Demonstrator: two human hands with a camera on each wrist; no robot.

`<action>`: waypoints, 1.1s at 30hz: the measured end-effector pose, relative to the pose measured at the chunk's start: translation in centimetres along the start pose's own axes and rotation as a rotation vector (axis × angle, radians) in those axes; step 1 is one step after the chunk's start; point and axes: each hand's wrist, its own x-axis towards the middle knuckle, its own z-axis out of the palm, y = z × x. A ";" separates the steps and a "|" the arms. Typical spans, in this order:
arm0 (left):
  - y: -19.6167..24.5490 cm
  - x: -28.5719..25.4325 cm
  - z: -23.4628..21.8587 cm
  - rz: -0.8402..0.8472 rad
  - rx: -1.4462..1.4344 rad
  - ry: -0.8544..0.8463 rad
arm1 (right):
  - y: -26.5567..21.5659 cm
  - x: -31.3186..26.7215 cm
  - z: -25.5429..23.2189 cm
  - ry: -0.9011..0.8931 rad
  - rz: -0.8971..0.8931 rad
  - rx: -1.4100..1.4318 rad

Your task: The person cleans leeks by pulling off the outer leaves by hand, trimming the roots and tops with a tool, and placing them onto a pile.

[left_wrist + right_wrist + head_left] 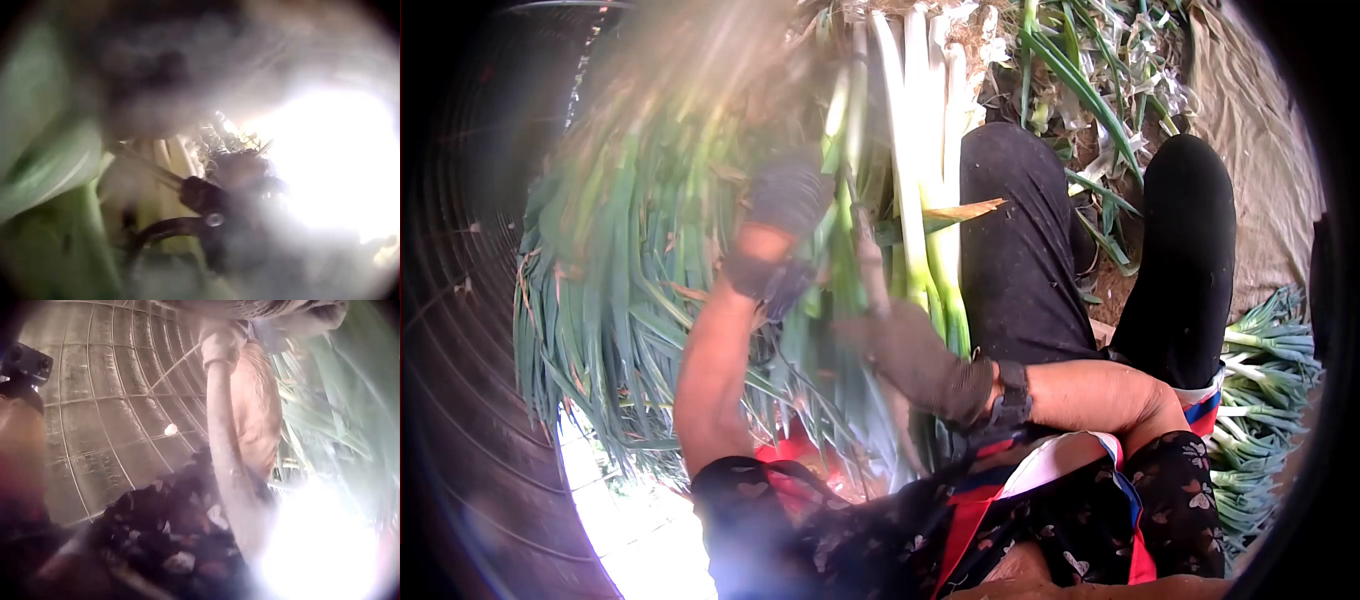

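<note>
Long green onions [915, 150] with white shanks lie upright in the head view beside a dark-clad knee, and more leafy stalks [620, 240] fill the left side. My gloved right hand [920, 360] grips a thin brownish pole [868, 250] that slants between the stalks. In the right wrist view the pole [222, 419] runs down from under the glove [281, 311]. My gloved left hand [788, 205] is blurred in front of the leafy stalks, left of the pole; its fingers are unclear. Green leaves [56, 169] fill the left of the left wrist view.
Loose leaves and trimmings [1100, 90] cover the ground at the upper right. Bundled green stalks [1260, 430] lie at the lower right, below a beige cloth [1250, 150]. Ribbed translucent sheeting [470, 300] curves along the left. Glare hides part of both wrist views.
</note>
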 end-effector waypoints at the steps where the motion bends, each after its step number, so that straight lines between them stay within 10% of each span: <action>1: 0.8 0.0 -0.7 0.011 0.003 -0.004 | 0.0 -0.5 0.1 0.017 0.040 -0.044; 11: 1.0 -1.4 -1.3 0.126 0.559 0.135 | -0.7 -2.4 0.5 0.007 0.166 0.191; 15: 0.0 2.8 -7.7 -0.265 -1.288 0.077 | 1.0 -1.4 0.5 0.003 0.066 -0.001; 18: -0.8 4.8 -8.5 0.151 -0.254 0.568 | -0.5 -1.1 -0.1 0.012 0.094 0.024; 21: -1.9 6.0 -5.4 0.071 -0.611 0.427 | -1.0 -0.5 -1.2 0.055 0.038 0.087; 26: -4.7 2.5 1.1 -0.565 -0.056 -0.018 | -0.4 -0.7 -0.8 0.018 0.083 0.178; 33: -4.7 -3.9 3.8 -0.309 -0.048 0.029 | 0.5 -0.9 1.3 -0.021 0.155 0.046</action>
